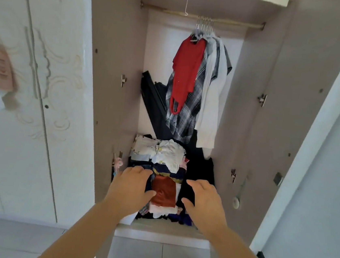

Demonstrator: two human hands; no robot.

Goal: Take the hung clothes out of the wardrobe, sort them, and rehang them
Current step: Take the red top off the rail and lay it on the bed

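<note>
Your left hand [135, 186] and your right hand [203, 202] are both loose, with the fingers spread. They hold nothing. They are low down, over the pile of folded clothes [161, 161] near the front edge of the wardrobe [117, 80] floor. You cannot tell if they touch the pile.

The clothes you need hang higher and farther back, bunched together on the right half of the rail [240, 24]. There is a red top [185, 67], a checked shirt [187, 118] and a white shirt [211, 95], with more grey ones behind.

They look soft, light and floppy, so they will likely sag and slide if you grab the cloth. It is better to take them by the hangers [205, 25], right under the hooks, and lift the hooks up off the rail. One empty hanger [187, 1] hangs alone to the left.
</note>
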